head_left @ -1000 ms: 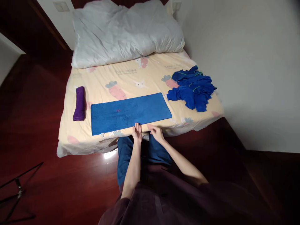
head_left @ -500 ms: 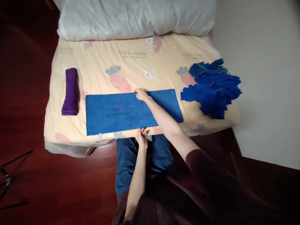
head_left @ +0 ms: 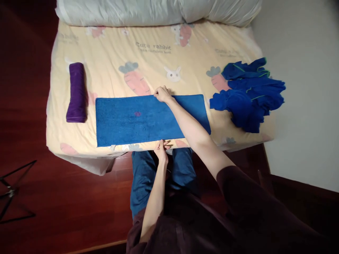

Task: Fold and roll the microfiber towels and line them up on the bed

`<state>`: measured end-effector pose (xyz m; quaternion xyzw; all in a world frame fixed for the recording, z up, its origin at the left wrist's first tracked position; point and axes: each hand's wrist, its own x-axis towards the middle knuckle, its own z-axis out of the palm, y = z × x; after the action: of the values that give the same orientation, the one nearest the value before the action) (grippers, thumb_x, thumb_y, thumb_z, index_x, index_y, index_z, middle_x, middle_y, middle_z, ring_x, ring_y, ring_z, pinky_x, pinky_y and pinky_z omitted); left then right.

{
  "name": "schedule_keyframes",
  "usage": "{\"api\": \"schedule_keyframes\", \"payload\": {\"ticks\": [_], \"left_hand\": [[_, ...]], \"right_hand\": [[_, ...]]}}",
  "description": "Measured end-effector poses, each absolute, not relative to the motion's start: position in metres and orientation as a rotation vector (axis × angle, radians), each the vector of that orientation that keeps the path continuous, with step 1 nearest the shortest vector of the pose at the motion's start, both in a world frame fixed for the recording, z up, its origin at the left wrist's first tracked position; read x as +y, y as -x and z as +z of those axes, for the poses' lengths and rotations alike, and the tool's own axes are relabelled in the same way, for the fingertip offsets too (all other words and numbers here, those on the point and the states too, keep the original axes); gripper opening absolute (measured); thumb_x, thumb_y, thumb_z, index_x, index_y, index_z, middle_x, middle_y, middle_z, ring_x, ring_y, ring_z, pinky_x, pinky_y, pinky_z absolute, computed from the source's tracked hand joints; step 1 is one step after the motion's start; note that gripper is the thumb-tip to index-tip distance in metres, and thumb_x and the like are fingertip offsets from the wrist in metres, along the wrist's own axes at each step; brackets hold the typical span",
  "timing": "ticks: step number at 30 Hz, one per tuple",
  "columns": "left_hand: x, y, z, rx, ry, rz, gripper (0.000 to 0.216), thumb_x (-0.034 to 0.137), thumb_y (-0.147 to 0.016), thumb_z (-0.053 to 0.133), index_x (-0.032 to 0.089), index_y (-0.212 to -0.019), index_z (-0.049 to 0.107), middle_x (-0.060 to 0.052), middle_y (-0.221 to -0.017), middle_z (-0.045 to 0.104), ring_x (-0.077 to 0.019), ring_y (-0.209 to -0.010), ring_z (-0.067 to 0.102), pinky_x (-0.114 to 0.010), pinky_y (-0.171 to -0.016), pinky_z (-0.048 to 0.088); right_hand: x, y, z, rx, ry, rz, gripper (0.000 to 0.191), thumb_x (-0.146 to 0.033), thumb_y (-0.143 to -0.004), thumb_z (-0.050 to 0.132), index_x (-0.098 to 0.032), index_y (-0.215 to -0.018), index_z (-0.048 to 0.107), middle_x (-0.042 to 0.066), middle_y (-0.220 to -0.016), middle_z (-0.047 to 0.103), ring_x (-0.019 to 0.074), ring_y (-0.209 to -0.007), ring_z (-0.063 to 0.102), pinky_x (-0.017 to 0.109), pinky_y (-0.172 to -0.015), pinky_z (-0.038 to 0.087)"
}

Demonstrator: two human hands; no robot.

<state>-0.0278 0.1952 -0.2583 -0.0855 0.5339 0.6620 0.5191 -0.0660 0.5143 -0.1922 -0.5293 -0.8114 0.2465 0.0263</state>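
Observation:
A blue towel (head_left: pixel 119 120) with a small reddish mark lies flat as a long rectangle along the bed's near edge. My right hand (head_left: pixel 163 94) reaches across it and pinches its far edge, right of the middle. At the near edge, my left hand (head_left: pixel 161 151) grips the towel between thumb and forefinger, its other fingers partly spread. My right forearm covers part of the towel's right side. Off to the left is a purple rolled towel (head_left: pixel 76 93). A crumpled heap of blue cloths (head_left: pixel 251 97) with green edging sits to the right.
The bed (head_left: pixel 103 77) has a yellow sheet printed with carrots and rabbits. A pale rolled quilt (head_left: pixel 159 12) lies across its far end. A white wall (head_left: pixel 304 88) rises on the right. Black stand legs (head_left: pixel 10 193) are on the dark red floor (head_left: pixel 66 204) at left.
My view has shifted slightly, so the bed and its things sit higher in the picture. Both hands stay at the same edges of the blue towel, which looks unchanged.

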Motion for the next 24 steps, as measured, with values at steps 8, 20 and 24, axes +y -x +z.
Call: {"api": "schedule_keyframes", "payload": {"ticks": [8, 20, 24], "left_hand": [[0.206, 0.021, -0.247, 1.388, 0.298, 1.67, 0.044, 0.055, -0.072, 0.081, 0.014, -0.078, 0.064, -0.003, -0.07, 0.071, -0.0059, -0.043, 0.051, -0.021, -0.048, 0.038], [0.184, 0.038, -0.197, 1.534, -0.166, 1.711, 0.046, 0.059, -0.081, 0.074, 0.016, -0.067, 0.064, 0.001, -0.06, 0.058, -0.0078, -0.051, 0.046, -0.022, -0.05, 0.035], [0.172, 0.057, -0.155, 1.616, -0.363, 1.725, 0.041, 0.054, -0.085, 0.071, 0.018, -0.067, 0.067, -0.001, -0.063, 0.06, -0.0099, -0.054, 0.046, -0.024, -0.055, 0.037]], "right_hand": [[0.513, 0.051, -0.191, -2.393, 1.613, 0.944, 0.02, -0.024, -0.086, 0.071, -0.026, -0.106, 0.073, 0.002, -0.103, 0.073, 0.0228, -0.106, 0.067, 0.04, -0.102, 0.048], [0.521, 0.034, -0.15, -1.692, 1.237, 1.312, 0.016, -0.02, -0.077, 0.073, -0.021, -0.081, 0.058, -0.002, -0.076, 0.065, 0.0165, -0.084, 0.063, 0.033, -0.087, 0.053], [0.507, 0.003, -0.093, -1.674, 1.152, 1.245, 0.023, -0.028, -0.077, 0.077, -0.021, -0.083, 0.057, -0.001, -0.078, 0.067, 0.017, -0.087, 0.063, 0.035, -0.088, 0.053]]}}
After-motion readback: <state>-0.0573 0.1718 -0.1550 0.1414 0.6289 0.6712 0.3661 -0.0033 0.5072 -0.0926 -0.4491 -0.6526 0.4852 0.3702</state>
